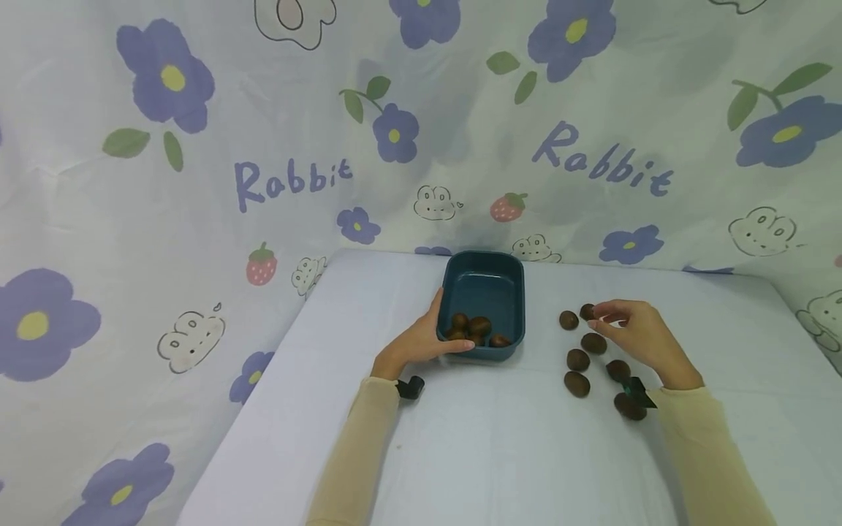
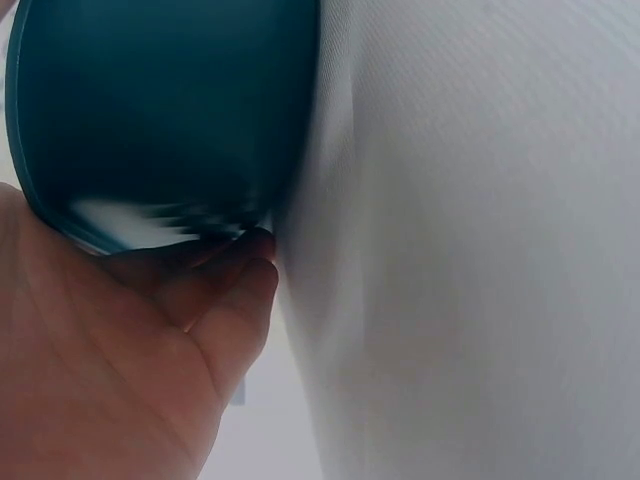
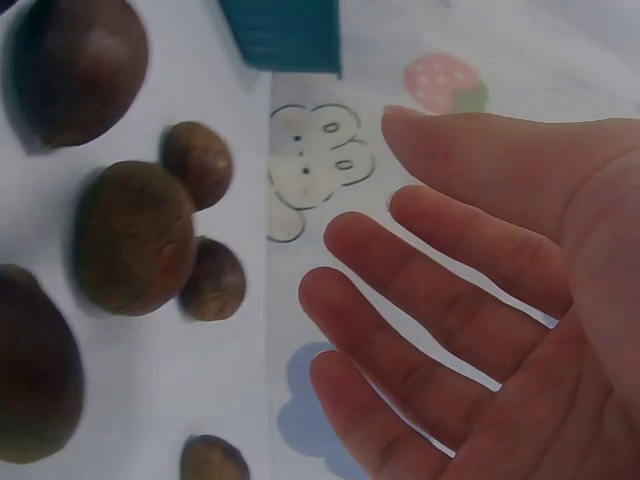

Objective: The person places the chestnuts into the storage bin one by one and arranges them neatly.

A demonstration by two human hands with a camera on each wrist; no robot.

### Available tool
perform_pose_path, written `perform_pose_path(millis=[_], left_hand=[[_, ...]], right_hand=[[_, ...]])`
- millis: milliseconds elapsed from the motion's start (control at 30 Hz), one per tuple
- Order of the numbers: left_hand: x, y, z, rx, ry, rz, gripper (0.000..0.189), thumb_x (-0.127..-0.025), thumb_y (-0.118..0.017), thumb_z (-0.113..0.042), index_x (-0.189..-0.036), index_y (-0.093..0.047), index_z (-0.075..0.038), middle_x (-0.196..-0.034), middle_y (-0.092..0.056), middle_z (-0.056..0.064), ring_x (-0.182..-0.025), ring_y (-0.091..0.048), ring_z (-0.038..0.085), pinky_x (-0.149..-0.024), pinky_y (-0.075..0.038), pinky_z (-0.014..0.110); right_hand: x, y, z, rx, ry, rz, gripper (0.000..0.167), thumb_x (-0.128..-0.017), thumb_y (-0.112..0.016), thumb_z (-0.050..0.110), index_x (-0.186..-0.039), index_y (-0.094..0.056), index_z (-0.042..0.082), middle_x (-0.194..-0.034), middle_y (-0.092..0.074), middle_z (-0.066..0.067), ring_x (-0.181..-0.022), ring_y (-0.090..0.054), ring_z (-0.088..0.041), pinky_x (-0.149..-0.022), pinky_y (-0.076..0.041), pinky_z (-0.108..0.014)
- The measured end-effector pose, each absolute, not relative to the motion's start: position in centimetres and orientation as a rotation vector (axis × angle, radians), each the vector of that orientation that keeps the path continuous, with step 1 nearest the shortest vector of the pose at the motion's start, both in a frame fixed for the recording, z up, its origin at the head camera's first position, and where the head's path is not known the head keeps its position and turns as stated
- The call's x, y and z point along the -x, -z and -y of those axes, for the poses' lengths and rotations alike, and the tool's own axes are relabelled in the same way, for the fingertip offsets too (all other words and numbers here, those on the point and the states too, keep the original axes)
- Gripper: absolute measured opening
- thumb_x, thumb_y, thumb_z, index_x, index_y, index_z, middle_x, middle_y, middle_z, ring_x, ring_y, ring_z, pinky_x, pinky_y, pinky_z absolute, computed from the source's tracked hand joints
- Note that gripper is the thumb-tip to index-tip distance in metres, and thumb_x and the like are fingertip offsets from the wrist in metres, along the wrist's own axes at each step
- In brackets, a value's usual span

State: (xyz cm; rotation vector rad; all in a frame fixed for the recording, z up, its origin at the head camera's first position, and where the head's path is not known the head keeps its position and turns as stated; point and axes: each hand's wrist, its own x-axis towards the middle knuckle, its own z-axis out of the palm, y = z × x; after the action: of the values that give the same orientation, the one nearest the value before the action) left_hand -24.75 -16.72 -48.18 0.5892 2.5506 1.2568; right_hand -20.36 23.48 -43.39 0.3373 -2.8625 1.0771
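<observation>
Several nuts (image 1: 593, 343) lie by the spread right hand (image 1: 639, 334), contact unclear; left hand (image 1: 417, 340) grips tub (image 1: 490, 292).

Tray (image 1: 493, 292) left of loose nuts (image 1: 577, 359)

On the table (image 1: 493, 453), seven nuts are spread; others are gathered inside the tray's near end. The tray's near-left corner is held by the left hand (image 1: 421, 338); the right hand (image 1: 636, 336) is placed near the farthest nuts. Cloth (image 1: 454, 139) is hung behind.
</observation>
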Motion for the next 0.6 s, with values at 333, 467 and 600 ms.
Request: perform_pose_path(millis=[333,467,600], left_hand=[[24.8,48.2,16.7,-0.607,-1.276,-2.557,0.134,-0.078,-0.082,-0.064,-0.165,0.014,-0.033,-0.176,-0.009,0.004,-0.159,-0.025,0.028,-0.123,-0.03,0.062],[24.7,48.2,16.7,-0.565,-1.252,-2.559,0.136,-0.076,-0.081,-0.069,-0.165,0.015,-0.033,-0.177,-0.007,0.003,-0.16,-0.023,0.028,-0.124,-0.029,0.061],[24.7,48.2,16.8,-0.487,-1.218,-2.554,0.138,-0.074,-0.079,-0.075,-0.165,0.017,-0.034,-0.177,-0.003,0.001,-0.161,-0.02,0.028,-0.126,-0.027,0.059]], right_hand=[[20.9,44.1,-23.6,-0.257,-1.081,3.046,0.054,-0.095,-0.075,0.028,-0.134,-0.062,-0.007,-0.131,-0.066,-0.03,-0.117,-0.064,-0.046,-0.092,-0.056,-0.057],[20.9,44.5,-23.9,-0.279,-1.093,3.096,0.058,-0.094,-0.077,0.028,-0.134,-0.06,-0.009,-0.125,-0.067,-0.03,-0.112,-0.066,-0.044,-0.088,-0.058,-0.052],[20.9,44.8,-24.1,-0.323,-1.114,3.124,0.059,-0.092,-0.079,0.026,-0.133,-0.059,-0.012,-0.121,-0.067,-0.03,-0.108,-0.069,-0.041,-0.082,-0.06,-0.046]])
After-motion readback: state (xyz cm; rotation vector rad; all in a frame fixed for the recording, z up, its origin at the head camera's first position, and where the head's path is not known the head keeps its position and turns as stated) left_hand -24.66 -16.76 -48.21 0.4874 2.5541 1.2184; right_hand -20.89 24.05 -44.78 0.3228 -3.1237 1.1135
